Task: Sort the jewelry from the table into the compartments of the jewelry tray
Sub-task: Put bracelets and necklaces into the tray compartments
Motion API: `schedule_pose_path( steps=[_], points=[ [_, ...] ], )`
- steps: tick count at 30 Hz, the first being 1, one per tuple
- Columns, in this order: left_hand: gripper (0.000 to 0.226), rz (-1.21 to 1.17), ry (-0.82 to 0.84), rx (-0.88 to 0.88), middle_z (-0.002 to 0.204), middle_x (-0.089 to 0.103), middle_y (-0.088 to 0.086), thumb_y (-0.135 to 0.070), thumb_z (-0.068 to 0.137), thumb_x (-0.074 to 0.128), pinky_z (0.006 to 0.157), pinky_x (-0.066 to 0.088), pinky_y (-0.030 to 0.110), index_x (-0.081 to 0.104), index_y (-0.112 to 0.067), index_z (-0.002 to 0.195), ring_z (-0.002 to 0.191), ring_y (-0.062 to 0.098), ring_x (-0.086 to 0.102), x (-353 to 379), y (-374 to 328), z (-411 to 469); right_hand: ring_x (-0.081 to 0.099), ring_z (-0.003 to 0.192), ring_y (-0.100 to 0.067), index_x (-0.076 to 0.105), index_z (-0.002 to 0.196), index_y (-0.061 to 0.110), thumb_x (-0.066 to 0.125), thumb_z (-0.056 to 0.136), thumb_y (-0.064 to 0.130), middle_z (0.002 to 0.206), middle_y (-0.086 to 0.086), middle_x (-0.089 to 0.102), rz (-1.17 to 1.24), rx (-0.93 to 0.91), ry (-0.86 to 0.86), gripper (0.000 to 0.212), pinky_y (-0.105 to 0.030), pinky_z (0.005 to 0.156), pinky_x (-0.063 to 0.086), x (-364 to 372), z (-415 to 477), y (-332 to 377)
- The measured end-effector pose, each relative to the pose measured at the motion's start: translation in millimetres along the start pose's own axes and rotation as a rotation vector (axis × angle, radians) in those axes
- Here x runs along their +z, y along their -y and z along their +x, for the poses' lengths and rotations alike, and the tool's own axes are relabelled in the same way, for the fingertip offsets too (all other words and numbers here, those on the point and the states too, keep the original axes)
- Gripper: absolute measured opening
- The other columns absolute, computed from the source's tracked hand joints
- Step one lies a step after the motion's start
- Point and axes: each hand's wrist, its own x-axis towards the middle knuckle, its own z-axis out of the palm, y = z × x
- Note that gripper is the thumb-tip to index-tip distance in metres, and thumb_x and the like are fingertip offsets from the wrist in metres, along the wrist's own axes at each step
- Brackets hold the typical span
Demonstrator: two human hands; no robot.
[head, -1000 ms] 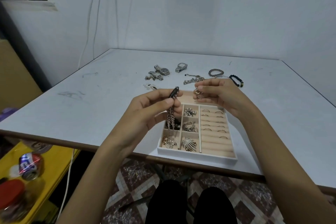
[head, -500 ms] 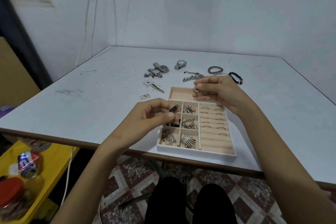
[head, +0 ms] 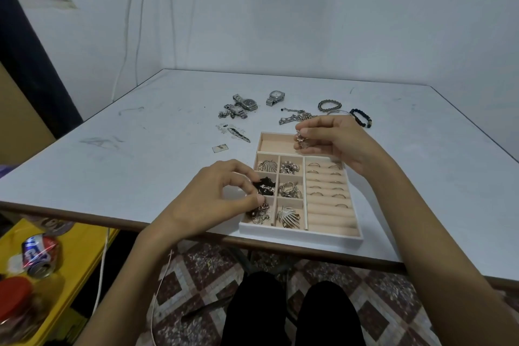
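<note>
Moved: left hand (head: 224, 202) down from mid-air to the left column of the jewelry tray (head: 300, 233); black-and-silver chain (head: 265, 187), dangling a second ago, now bunched in the middle-left compartment; no real shift of the right hand (head: 339, 143).
Left fingers: curled, thumb and forefinger tips together on the chain's near edge, seemingly not yet let go.
Right fingers: pinched on a small rose-gold piece (head: 300, 140), held over the long back compartment (head: 273, 144); contact with its floor impossible to tell.
Step in hand: seating the chain in its compartment; probably past halfway through the sort, with every small compartment holding something and a fair scatter left outside.
Next move: parting the left fingertips and lifting clear without snagging a link; then setting down the rose-gold piece, too small to identify, so destination uncertain.
Tray layout: one long compartment, six small ones, one block of ring rolls (head: 331, 216).
Rings (head: 338, 196) on the rolls: about eleven.
Fan-shaped silver pieces (head: 268, 166): two, in separate compartments.
Left on the table (head: 140, 163): watches (head: 248, 104), three by the look; one grey bead bracelet (head: 330, 105); one black bead bracelet (head: 361, 118); one chain heap (head: 295, 116); one feather-shaped pendant (head: 238, 135); one small card (head: 220, 148).
</note>
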Motion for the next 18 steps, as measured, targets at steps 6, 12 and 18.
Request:
schedule_pose_path(
  steps=[6,12,18],
  points=[
    [0.026,0.098,0.010,0.080,0.110,0.059,-0.028,-0.060,0.069,0.069,0.098,0.036,0.027,0.076,-0.035,0.076,0.112,-0.005,0.047,3,9,5,0.072,0.086,-0.033,0.070,0.097,0.001,0.069,0.081,-0.002,0.087,-0.016,0.072,-0.005,0.003,0.006,0.016,-0.037,0.080,0.059,2,-1,1],
    [0.037,0.078,-0.005,0.138,0.108,0.062,-0.022,-0.065,0.057,0.071,0.100,0.039,0.037,0.066,-0.043,0.087,0.110,0.001,0.052,8,8,9,0.072,0.083,-0.031,0.068,0.101,-0.002,0.068,0.082,-0.003,0.087,-0.016,0.071,-0.019,0.002,0.009,0.019,-0.035,0.079,0.059,3,-2,2],
    [0.029,-0.066,-0.152,0.046,0.115,0.061,-0.018,-0.054,0.083,0.055,0.095,0.038,0.022,0.062,-0.036,0.104,0.114,0.000,0.052,8,21,24,0.072,0.081,-0.030,0.068,0.103,-0.004,0.069,0.080,-0.005,0.087,-0.018,0.071,-0.037,0.005,0.022,0.023,-0.032,0.075,0.060,6,-5,4]
  ],
)
